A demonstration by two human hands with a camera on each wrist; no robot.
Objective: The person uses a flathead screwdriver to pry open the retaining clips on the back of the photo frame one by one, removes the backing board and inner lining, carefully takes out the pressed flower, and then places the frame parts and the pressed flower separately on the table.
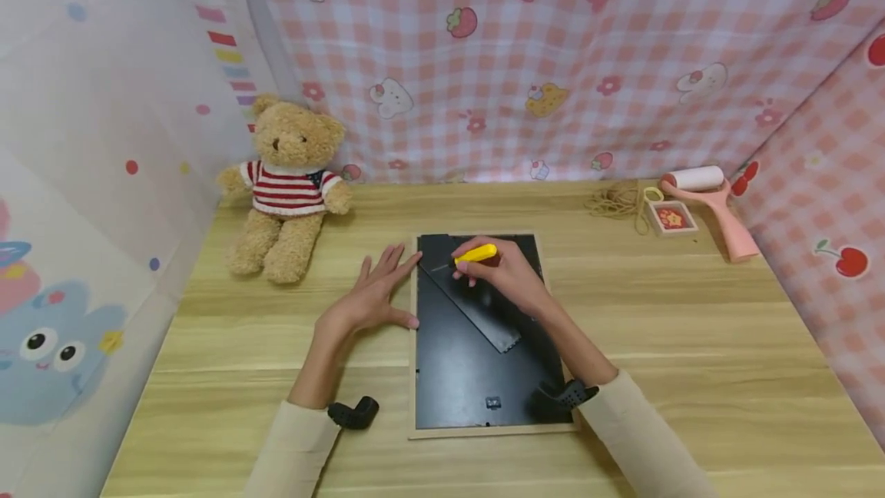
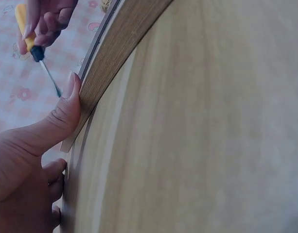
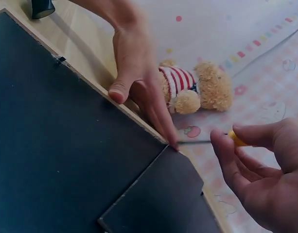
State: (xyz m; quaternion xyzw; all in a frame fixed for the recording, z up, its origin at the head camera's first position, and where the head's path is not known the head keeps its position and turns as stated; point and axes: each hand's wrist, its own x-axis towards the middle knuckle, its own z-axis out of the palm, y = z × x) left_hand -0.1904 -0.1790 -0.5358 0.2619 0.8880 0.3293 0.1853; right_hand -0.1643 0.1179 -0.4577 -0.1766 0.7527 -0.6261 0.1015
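Observation:
A wooden picture frame (image 1: 412, 375) lies face down on the table, its black back board (image 1: 452, 383) showing. Slanting across that board is a black easel leg (image 1: 477, 310), and a small metal hanger (image 1: 493, 403) sits near the lower edge. My right hand (image 1: 508, 275) grips a screwdriver by its yellow handle (image 1: 478, 253), the thin shaft pointing left over the upper end of the leg. With fingers extended, my left hand (image 1: 373, 298) rests along the frame's left side; in the left wrist view its thumb (image 2: 66, 109) presses the wooden edge.
A teddy bear (image 1: 286, 190) in a striped sweater sits at the back left. Twine (image 1: 618, 200), a small framed box (image 1: 672, 218) and a pink-handled lint roller (image 1: 722, 214) lie at the back right. Patterned curtains (image 1: 512, 60) hang behind the table.

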